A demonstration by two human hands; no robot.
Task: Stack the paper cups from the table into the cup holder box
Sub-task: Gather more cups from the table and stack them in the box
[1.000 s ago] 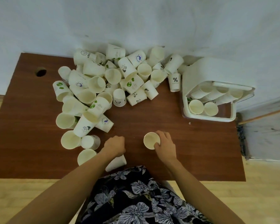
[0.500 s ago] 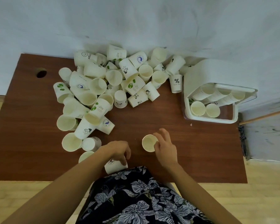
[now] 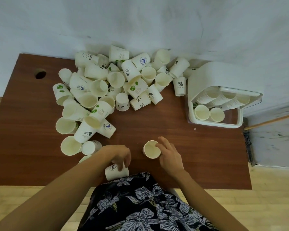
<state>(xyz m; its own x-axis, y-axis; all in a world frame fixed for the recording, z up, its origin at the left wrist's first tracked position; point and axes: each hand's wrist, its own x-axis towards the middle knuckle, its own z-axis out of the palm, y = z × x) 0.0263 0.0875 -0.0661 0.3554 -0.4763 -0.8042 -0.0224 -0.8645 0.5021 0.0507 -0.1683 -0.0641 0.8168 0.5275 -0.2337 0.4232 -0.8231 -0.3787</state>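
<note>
A heap of white paper cups [image 3: 107,90] covers the back left of the brown table [image 3: 198,155]. The white cup holder box [image 3: 212,80] stands at the back right, with stacked cups [image 3: 222,99] lying in it. My left hand [image 3: 118,155] grips a printed cup [image 3: 114,173] lying on its side at the table's front edge. My right hand [image 3: 169,155] holds an upright cup [image 3: 151,150] by its right side, fingers curled around the rim.
A round cable hole [image 3: 40,74] is at the table's back left. The wall rises right behind the heap and box. Bare table lies between the hands and the box. My flowered clothing [image 3: 140,202] presses against the front edge.
My left hand has pulled back from beside the heap to the front edge and closed on the lying cup. The right hand stays on the upright cup, fingers shifting slightly.
</note>
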